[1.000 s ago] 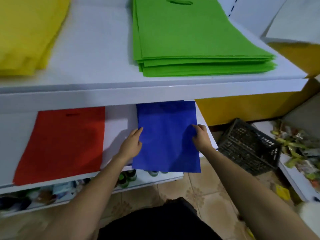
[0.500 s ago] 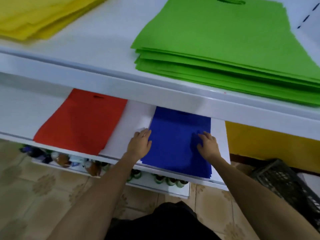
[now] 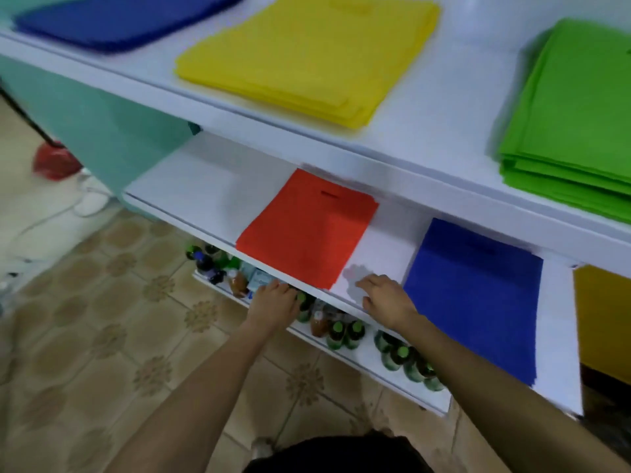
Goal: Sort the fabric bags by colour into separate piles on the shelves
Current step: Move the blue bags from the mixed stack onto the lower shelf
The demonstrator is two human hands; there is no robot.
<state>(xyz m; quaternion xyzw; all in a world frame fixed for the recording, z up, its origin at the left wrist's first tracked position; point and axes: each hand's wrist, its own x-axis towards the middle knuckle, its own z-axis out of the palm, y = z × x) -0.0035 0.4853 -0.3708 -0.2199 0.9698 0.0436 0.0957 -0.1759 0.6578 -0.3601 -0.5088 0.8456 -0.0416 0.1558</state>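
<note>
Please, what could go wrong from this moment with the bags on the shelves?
The flat blue fabric bag reaches the front edge of the white middle shelf; the right hand beside it might drag it off.
A blue fabric pile already lies on the white upper shelf, so blue may end up split.
The left hand hangs close to small green-capped bottles and might knock one.

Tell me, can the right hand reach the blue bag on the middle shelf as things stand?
Probably yes: the right hand is open over the middle shelf, right beside the blue bag, and nothing lies between them.
</note>
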